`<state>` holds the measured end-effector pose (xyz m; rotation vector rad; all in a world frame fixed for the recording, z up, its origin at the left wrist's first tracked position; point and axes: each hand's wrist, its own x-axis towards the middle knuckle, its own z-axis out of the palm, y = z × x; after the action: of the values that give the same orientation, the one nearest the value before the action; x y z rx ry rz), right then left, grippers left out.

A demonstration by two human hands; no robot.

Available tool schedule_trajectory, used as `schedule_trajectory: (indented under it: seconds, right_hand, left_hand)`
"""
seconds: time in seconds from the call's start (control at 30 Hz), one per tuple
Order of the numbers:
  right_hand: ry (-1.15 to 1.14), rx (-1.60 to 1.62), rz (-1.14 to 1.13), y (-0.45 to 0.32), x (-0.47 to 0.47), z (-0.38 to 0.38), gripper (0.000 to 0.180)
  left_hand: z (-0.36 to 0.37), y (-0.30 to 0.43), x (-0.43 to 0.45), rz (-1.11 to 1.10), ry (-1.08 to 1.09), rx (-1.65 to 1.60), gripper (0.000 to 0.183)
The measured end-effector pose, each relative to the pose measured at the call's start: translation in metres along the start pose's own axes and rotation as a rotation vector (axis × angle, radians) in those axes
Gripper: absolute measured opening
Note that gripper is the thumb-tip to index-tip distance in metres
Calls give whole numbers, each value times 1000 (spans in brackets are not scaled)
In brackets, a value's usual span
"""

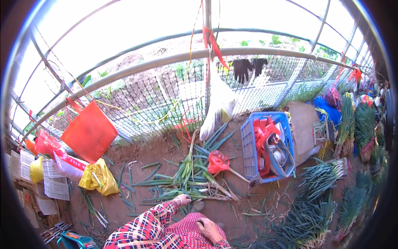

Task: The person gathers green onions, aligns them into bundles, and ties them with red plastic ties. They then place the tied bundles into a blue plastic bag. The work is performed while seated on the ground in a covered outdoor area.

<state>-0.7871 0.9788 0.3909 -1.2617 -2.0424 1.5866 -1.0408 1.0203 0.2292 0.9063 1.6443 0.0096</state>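
My left hand (184,199), at the end of a plaid sleeve, is at the near edge of a loose heap of green onion leaves and stalks (189,183) on the soil. Its fingers are curled, and whether anything is between them is hidden. Over my lap, my right hand (209,229) rests on the red patterned cloth (186,228) and holds nothing visible. The tip of a shoe (197,206) shows beside my left hand. Just beyond the heap lies a red plastic net or bag (218,162) on a pale stick (238,175).
A blue plastic crate (248,146) holds red bags and other items. Bundled green onions (323,177) lie at right. A red tote bag (90,132) and a white plastic bag (219,105) hang from the metal rail (264,52). Yellow sacking (99,177) and white baskets (56,186) stand left.
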Motion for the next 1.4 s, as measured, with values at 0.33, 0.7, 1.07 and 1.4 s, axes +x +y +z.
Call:
schedule_trajectory:
  seconds: [0.33,0.7,1.07,1.4]
  right_hand:
    - [393,125,129,143,-90,-92,21]
    - [223,60,585,426,-350,-142,37]
    - [766,952,873,351,-347,-160,23]
    - [611,445,909,398,-400,-111,37]
  left_hand:
    - [101,89,47,92,56,176,33]
    - [371,200,-22,623,-334,448,31]
    - [323,213,1,137,-139,219,29]
    - [402,235,-8,357,-148,402,29]
